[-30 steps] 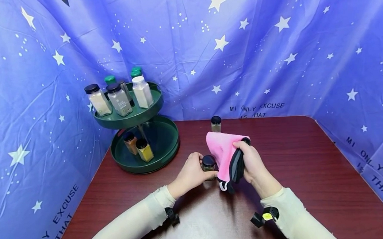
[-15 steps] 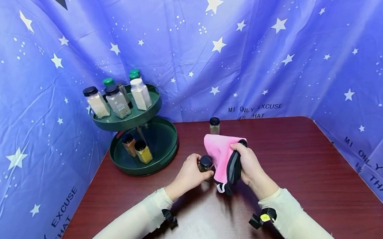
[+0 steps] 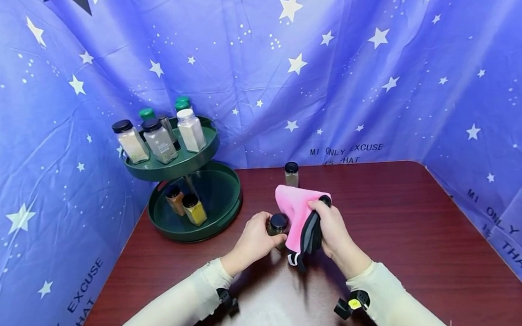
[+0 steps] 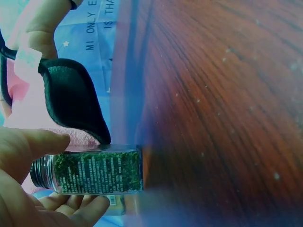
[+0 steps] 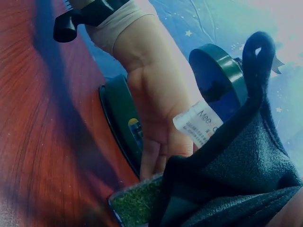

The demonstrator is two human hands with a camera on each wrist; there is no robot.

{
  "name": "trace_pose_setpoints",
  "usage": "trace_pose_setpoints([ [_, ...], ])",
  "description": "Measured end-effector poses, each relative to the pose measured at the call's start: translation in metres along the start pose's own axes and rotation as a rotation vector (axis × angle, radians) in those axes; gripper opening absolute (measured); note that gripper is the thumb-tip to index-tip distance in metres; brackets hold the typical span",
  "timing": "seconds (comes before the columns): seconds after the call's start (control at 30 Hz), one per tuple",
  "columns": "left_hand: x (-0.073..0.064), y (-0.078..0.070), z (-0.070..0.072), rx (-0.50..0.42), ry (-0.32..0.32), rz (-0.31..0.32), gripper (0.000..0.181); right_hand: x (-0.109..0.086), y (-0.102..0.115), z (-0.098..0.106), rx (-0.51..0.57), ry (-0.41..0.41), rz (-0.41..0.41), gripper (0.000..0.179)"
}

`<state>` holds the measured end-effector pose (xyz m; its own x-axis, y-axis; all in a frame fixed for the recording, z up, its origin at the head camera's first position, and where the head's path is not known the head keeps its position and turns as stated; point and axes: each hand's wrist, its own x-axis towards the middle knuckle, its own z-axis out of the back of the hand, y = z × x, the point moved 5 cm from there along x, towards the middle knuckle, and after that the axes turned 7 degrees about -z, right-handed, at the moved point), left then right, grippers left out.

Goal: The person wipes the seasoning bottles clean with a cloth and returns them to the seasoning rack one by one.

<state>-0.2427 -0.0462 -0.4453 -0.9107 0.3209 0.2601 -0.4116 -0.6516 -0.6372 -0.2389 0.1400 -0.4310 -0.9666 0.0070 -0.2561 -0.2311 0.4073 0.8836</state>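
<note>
My left hand grips a small spice jar between thumb and fingers. The jar has a black lid and is filled with dried green herbs, with printed text on its clear side in the left wrist view. Upright, it stands at the table surface. My right hand holds a folded cloth, pink on one face and black-grey on the other, with a white tag. The cloth lies against the jar's right side. In the right wrist view the black side of the cloth hides part of the jar.
A green two-tier turntable rack stands at the left; several spice jars sit on its upper tier, and an orange one and a yellow one below. Another black-lidded jar stands behind the cloth. A starry curtain encloses the table.
Both hands, with the jar and cloth, have shifted slightly left. The head view has also tilted up a little. The grips stay the same.
</note>
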Motion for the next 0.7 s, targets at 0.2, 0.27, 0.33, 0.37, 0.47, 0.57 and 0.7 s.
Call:
trace_pose_setpoints([
  [0.2,0.002,-0.001,0.0,0.014,0.0,-0.015,0.04,-0.002,-0.005,-0.007,-0.024,0.03,-0.008,0.011],
  [0.27,0.003,0.0,0.001,0.02,0.004,-0.013,0.038,-0.001,-0.009,-0.009,-0.014,0.046,-0.024,0.01],
  [0.33,0.005,0.001,0.001,0.014,0.005,-0.009,0.037,-0.001,-0.011,-0.01,0.0,0.051,-0.031,0.01],
  [0.37,0.005,0.001,0.001,0.01,0.004,-0.008,0.036,-0.001,-0.012,-0.011,0.002,0.053,-0.033,0.01],
  [0.47,0.008,0.001,0.002,-0.006,0.006,-0.007,0.035,0.002,-0.015,-0.009,0.004,0.049,-0.035,0.011],
  [0.57,0.01,0.0,0.001,-0.019,0.006,-0.016,0.036,0.007,-0.022,-0.006,-0.011,0.026,-0.051,0.012],
  [0.7,0.01,0.001,0.0,-0.007,0.014,-0.006,0.037,0.013,-0.039,0.0,-0.098,-0.03,-0.102,0.016],
])
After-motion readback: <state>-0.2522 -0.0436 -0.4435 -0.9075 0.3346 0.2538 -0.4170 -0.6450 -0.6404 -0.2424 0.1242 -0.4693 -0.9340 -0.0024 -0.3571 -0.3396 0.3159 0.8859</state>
